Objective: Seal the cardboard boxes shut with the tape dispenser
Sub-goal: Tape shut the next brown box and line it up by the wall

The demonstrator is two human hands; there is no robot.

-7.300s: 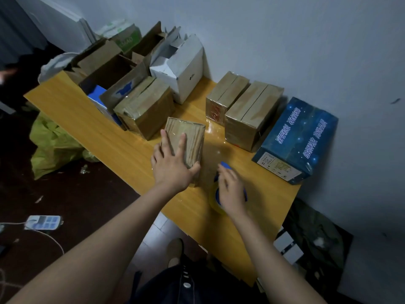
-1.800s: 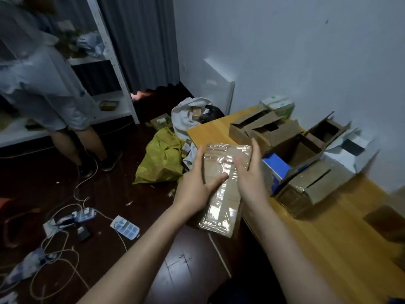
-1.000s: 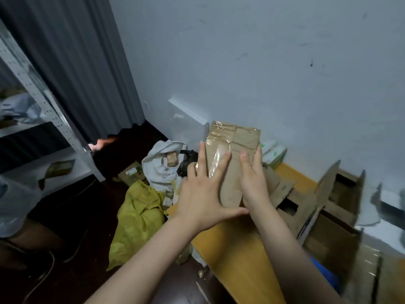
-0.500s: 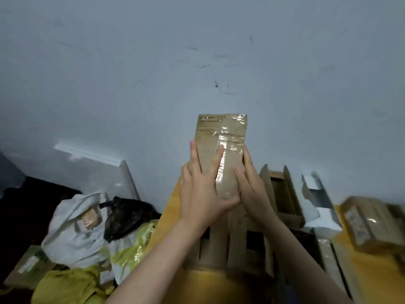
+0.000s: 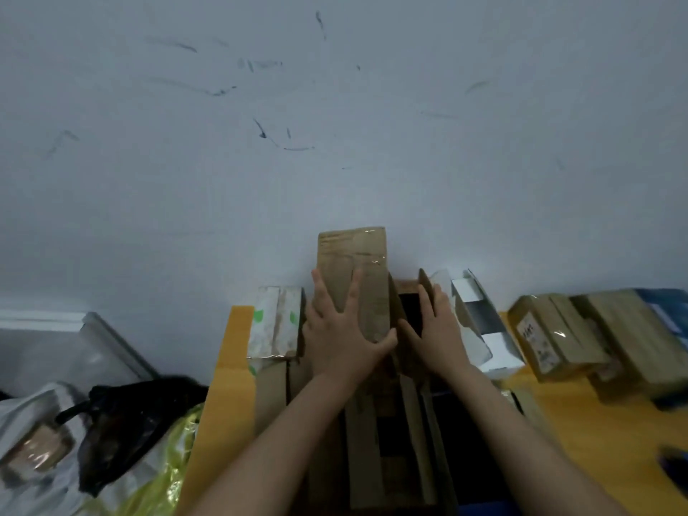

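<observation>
Currently I see the tape-wrapped brown cardboard box (image 5: pixel 353 270) standing on end at the back of the yellow wooden table (image 5: pixel 227 370). Its long axis is upright, its top end points up the pale wall (image 5: pixel 335 143), and its broad taped face is turned to me. My left hand (image 5: pixel 340 333) lies flat on that face with the fingers straight and spread and the thumb stretched out along the lower right edge. It presses the box and does not grip it.

My right hand (image 5: pixel 437 329) is likewise flat, fingers straight, resting on the raised flap of an open brown cardboard carton (image 5: pixel 409 307) just right of the upright box. That carton's inside is dark, and I cannot tell what it holds.

Just left of the upright box is a white carton with green marks (image 5: pixel 275 322), flaps closed. To the right an open white carton (image 5: pixel 480 325) lies on its side, its contents unclear. Beyond it are two taped brown boxes (image 5: pixel 547 337), closed, then a blue box (image 5: pixel 666 303).

Off the table's left edge lie a black bag (image 5: pixel 123 415) and a yellow plastic bag (image 5: pixel 167 474).
</observation>
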